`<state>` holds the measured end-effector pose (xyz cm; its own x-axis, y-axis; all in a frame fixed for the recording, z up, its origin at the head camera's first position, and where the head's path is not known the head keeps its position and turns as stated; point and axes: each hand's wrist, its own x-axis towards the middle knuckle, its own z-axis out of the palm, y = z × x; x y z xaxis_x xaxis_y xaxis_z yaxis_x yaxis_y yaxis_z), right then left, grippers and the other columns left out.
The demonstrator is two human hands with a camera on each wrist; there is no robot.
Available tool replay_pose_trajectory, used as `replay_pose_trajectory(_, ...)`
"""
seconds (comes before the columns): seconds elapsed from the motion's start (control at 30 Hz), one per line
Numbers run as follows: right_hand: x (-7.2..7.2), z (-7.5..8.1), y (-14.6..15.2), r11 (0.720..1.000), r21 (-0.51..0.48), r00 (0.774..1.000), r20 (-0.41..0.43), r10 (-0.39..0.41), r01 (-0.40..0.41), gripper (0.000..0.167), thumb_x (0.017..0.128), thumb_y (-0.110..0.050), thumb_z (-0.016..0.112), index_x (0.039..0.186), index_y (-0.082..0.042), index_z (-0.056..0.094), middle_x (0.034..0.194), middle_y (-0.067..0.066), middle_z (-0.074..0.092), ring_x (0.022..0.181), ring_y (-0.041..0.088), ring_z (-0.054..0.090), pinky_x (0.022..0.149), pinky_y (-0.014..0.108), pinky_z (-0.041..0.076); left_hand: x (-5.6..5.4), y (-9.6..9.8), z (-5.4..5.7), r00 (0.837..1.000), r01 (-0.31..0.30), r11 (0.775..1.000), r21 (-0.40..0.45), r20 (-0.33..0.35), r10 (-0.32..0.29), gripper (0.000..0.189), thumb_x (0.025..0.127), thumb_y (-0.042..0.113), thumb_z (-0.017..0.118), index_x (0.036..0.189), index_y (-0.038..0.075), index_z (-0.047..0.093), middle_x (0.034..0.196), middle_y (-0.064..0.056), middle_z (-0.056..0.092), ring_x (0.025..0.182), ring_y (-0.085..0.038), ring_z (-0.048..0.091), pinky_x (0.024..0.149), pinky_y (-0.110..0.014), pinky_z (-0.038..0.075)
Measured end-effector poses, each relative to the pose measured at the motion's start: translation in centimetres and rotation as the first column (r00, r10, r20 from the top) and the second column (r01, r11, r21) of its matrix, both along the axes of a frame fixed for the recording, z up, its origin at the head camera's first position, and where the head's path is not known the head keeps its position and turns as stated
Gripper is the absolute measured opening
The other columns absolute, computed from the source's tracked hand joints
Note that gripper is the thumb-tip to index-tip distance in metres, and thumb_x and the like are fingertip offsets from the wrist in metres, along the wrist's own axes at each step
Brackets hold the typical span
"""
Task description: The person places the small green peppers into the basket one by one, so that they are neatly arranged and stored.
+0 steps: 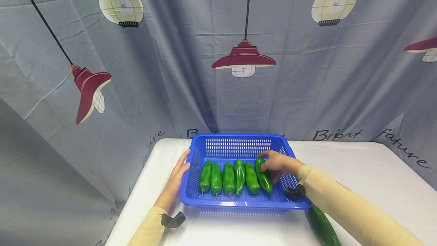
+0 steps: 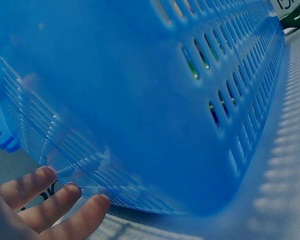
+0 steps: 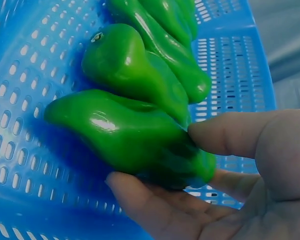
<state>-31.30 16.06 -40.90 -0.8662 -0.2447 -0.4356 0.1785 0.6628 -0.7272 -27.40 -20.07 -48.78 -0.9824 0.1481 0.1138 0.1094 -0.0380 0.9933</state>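
Observation:
A blue plastic basket (image 1: 235, 203) with slotted walls holds several green peppers (image 1: 228, 177) laid side by side in a row. At the right end of that row, my right hand (image 1: 277, 163) grips a green pepper (image 1: 264, 182) between thumb and fingers. In the right wrist view this pepper (image 3: 115, 130) lies close over the basket floor (image 3: 35, 150), next to another pepper (image 3: 125, 65). My left hand (image 1: 175, 179) rests against the basket's left side with its fingers extended. In the left wrist view its fingertips (image 2: 97, 205) are right at the outer wall (image 2: 135, 110).
A long dark green vegetable (image 1: 323, 226) lies on the white table (image 1: 362, 174), outside the basket's near right corner and partly under my right forearm. Behind the table hangs a grey curtain (image 1: 191, 86) printed with lamps. Dark straps (image 1: 173, 220) sit at both wrists.

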Motion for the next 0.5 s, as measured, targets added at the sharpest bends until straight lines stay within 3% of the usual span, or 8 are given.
replay_pose_trajectory(0.23,-0.04,-0.27,-0.30,1.000,0.012,1.000,0.017,0.004,-0.004,0.064,0.090,0.002,0.061,0.149,0.004,0.036,0.104,0.028,0.066,0.079,0.033,0.071,0.059,0.039,0.063,0.01,-0.05,0.09,1.000,0.006,1.000,0.005,-0.003,-0.006,0.058,0.107,0.021,0.036,0.163,0.015,0.022,0.172,-0.016,0.011,0.157,-0.043,0.015,0.125,-0.063,0.015)
replay_pose_trajectory(0.5,0.05,-0.33,-0.19,1.000,0.020,1.000,0.008,-0.001,0.001,0.068,0.089,0.002,0.062,0.151,0.005,0.033,0.107,0.027,0.066,0.077,0.033,0.071,0.057,0.039,0.062,0.08,-0.04,0.03,1.000,0.010,1.000,0.011,-0.001,-0.010,0.058,0.107,0.020,0.035,0.163,0.014,0.021,0.173,-0.016,0.009,0.157,-0.043,0.015,0.126,-0.062,0.014)
